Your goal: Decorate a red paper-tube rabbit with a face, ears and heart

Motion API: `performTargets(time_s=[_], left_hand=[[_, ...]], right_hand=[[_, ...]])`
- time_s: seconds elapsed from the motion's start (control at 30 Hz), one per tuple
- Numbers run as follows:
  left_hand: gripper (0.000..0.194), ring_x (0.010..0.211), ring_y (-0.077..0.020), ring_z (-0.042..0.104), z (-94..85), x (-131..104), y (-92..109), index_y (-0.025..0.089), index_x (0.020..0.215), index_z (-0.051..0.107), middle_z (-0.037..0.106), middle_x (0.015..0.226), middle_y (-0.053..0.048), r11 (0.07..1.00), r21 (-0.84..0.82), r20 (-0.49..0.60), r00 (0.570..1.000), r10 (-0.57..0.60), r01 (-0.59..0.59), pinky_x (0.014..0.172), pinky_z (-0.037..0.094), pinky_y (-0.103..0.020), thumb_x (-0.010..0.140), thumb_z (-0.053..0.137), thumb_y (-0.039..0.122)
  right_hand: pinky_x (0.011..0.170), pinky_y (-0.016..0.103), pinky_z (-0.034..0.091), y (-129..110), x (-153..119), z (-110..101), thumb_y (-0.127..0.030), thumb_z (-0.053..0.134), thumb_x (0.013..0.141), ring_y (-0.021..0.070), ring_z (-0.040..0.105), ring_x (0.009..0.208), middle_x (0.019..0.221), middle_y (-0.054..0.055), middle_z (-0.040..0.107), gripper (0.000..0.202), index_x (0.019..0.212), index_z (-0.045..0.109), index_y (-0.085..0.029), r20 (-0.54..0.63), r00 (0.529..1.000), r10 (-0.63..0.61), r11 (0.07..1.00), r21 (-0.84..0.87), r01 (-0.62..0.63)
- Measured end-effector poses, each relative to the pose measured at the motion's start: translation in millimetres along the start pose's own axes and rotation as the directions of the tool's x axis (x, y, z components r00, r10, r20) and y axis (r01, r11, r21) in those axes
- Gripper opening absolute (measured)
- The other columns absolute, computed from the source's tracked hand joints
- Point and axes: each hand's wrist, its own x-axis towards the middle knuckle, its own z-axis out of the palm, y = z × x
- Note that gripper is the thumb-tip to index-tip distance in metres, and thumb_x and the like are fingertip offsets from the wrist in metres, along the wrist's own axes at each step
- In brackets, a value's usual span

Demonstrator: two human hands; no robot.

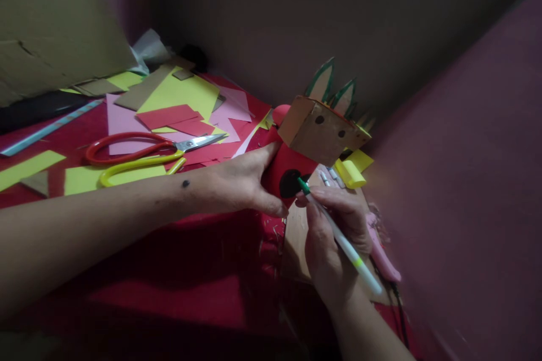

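Guiding the pen (349, 251) well starts in your right hand (334, 231), its thumb and fingers pinched on the barrel close to the green tip. Keep that grip short and light, with the wrist low over the board (296, 254), so the point can travel in small strokes along the black patch (289, 183). Whether the tip touches the patch or sits just over it, you cannot tell from here.

The red body (282, 159) lies between your two hands, just past the board. Your left hand (239, 180) is clamped on its side, thumb and fingers spread. Hold it firm enough to stop it rolling, but don't squeeze; it looks like paper and could dent. Keep that thumb out of any wet ink.

Beyond that, the box (322, 138) tilts over the body, its green-edged spikes (322, 82) pointing up; avoid bumping it. Farther off, leave the scissors (182, 146) and paper scraps (182, 93) alone.
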Motion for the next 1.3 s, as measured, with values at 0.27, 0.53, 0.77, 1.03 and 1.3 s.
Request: performTargets(time_s=[0.27,0.53,0.77,1.03,1.3], left_hand=[[0.049,0.084,-0.0182,0.061,1.2,-0.2,-0.3,0.02,0.108,0.052,0.065,0.091,0.002,1.0,-0.003,0.006,1.0,0.015,-0.015,0.073,0.048,-0.032,0.071,0.083,0.012],[0.052,0.084,-0.0178,0.061,0.3,0.7,-0.9,0.019,0.111,0.052,0.065,0.091,0.003,1.0,0.006,-0.004,1.0,0.014,-0.014,0.074,0.049,-0.031,0.07,0.085,0.012],[0.053,0.085,-0.0186,0.064,-0.1,1.6,-1.2,0.02,0.111,0.053,0.066,0.092,0.003,1.0,-0.011,0.007,1.0,0.012,-0.011,0.073,0.05,-0.031,0.07,0.085,0.011],[0.055,0.086,-0.0178,0.063,-0.8,1.8,-1.0,0.019,0.111,0.054,0.068,0.091,0.002,0.999,-0.037,0.003,1.0,0.008,-0.008,0.074,0.051,-0.03,0.068,0.087,0.008],[0.056,0.089,-0.0204,0.064,-0.9,2.0,-1.3,0.019,0.111,0.055,0.069,0.093,0.001,0.999,-0.052,-0.012,1.0,-0.006,0.005,0.076,0.052,-0.032,0.066,0.087,0.009]], right_hand=[[0.08,0.029,0.063,1.0,-0.7,-0.2,-0.008,0.071,0.089,0.0128,0.076,0.084,0.092,-0.006,0.078,0.026,0.101,0.075,-0.03,0.021,0.999,0.029,0.999,0.017,-0.03],[0.075,0.031,0.064,-0.9,-0.2,-0.2,-0.012,0.07,0.092,0.0141,0.075,0.08,0.091,-0.004,0.076,0.019,0.1,0.074,-0.03,0.029,1.0,0.004,0.998,-0.057,-0.002],[0.076,0.031,0.064,-1.1,-0.9,-0.1,-0.01,0.069,0.091,0.0144,0.075,0.081,0.092,-0.004,0.076,0.022,0.1,0.074,-0.029,0.03,0.999,0.017,1.0,-0.024,-0.016],[0.077,0.03,0.062,-2.6,0.6,0.1,-0.009,0.07,0.089,0.0134,0.075,0.081,0.091,-0.005,0.077,0.024,0.099,0.076,-0.03,0.013,1.0,0.018,1.0,-0.005,-0.018],[0.082,0.028,0.062,-0.7,-0.5,-1.3,-0.007,0.068,0.089,0.0124,0.075,0.084,0.094,-0.005,0.077,0.028,0.102,0.076,-0.03,0.013,1.0,0.019,0.999,0.047,-0.019]])
